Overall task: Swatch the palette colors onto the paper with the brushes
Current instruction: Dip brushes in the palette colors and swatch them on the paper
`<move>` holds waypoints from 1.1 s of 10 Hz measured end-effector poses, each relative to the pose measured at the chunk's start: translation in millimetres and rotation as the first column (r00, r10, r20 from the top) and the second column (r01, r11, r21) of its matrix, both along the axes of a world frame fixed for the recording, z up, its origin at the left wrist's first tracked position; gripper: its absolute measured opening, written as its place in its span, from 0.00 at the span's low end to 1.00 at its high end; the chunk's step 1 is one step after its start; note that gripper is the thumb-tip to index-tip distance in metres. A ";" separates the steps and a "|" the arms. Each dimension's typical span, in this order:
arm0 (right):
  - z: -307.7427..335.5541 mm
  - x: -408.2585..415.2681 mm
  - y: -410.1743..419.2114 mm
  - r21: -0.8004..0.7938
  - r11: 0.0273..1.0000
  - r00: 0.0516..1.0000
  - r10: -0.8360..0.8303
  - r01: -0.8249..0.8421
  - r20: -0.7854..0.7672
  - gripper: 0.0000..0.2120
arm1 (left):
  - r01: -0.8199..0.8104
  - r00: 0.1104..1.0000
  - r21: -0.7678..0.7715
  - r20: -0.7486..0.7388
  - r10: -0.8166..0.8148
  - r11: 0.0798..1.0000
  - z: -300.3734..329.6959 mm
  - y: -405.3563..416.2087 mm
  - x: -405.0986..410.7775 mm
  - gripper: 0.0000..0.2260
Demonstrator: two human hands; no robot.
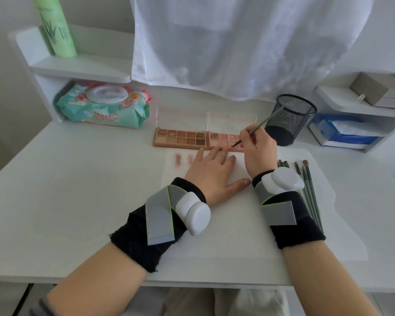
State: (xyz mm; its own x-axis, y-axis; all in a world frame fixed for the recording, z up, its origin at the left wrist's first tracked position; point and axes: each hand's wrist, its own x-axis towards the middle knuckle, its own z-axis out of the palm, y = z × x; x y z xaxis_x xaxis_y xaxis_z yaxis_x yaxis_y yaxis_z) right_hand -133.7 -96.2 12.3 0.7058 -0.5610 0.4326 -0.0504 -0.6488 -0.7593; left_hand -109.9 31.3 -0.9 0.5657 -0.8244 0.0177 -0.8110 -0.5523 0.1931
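A white desk (73, 201) fills the view, pale walls behind and a sheer white curtain (249, 42) hanging at 12 o'clock; a white shelf (78, 67) at 10 o'clock carries a green bottle (56, 28), a pack of wet wipes (105, 106) beneath it. The paper (180, 165) lies at centre, two reddish swatches (183, 159) on its left part; the left hand (214, 176) rests on it, fingers straight and spread. The palette (198, 139) sits just beyond the paper, lid up. The right hand (257, 149) pinches a thin brush (260, 125), its tip down on the palette's right half. More brushes (308, 190) lie at 3 o'clock; a black mesh cup (290, 119) stands at 2 o'clock.
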 end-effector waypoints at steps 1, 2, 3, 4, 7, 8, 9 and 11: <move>0.4 -0.7 -0.7 -0.003 0.999 0.998 -0.047 0.047 0.044 0.04 | -0.002 1.000 0.003 -0.008 0.002 1.000 0.3 0.1 -0.6 0.32; -0.7 0.7 -2.5 0.013 0.998 0.998 -0.056 0.056 0.020 0.05 | -0.001 1.000 0.005 -0.018 0.001 1.000 1.3 -0.1 -0.9 0.32; -1.4 2.0 -2.8 0.052 0.997 0.998 -0.063 0.064 -0.017 0.02 | -0.003 1.000 -0.002 -0.019 0.003 1.000 1.2 0.4 -1.1 0.31; -3.3 2.9 -4.0 0.078 0.995 0.997 -0.067 0.069 -0.027 0.02 | -0.005 1.000 -0.004 -0.021 0.005 1.000 0.9 0.2 -1.1 0.31; -0.2 0.2 -2.5 0.045 0.997 0.998 -0.060 0.060 -0.002 0.03 | -0.004 1.000 0.002 -0.016 0.004 1.000 0.3 0.3 -0.3 0.31; -2.1 0.4 -2.7 0.038 0.998 0.998 -0.053 0.054 -0.025 0.02 | -0.005 1.000 -0.001 -0.014 0.005 1.000 -0.3 0.0 0.3 0.31; -1.7 1.0 -1.6 0.038 0.999 0.999 -0.031 0.032 -0.022 0.02 | -0.004 1.000 -0.003 -0.011 0.004 1.000 -0.5 0.0 0.5 0.31; -1.5 1.1 -0.3 0.012 1.000 0.999 -0.005 0.005 0.042 0.04 | -0.003 1.000 -0.013 -0.011 0.002 1.000 -1.2 0.2 0.9 0.31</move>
State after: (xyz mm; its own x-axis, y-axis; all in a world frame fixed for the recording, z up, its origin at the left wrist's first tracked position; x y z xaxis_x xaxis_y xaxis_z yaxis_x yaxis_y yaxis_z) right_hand -132.6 -96.5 10.7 0.6840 -0.5697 0.4556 -0.0213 -0.6398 -0.7682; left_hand -109.0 31.5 -2.1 0.5680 -0.8227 0.0220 -0.8074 -0.5518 0.2088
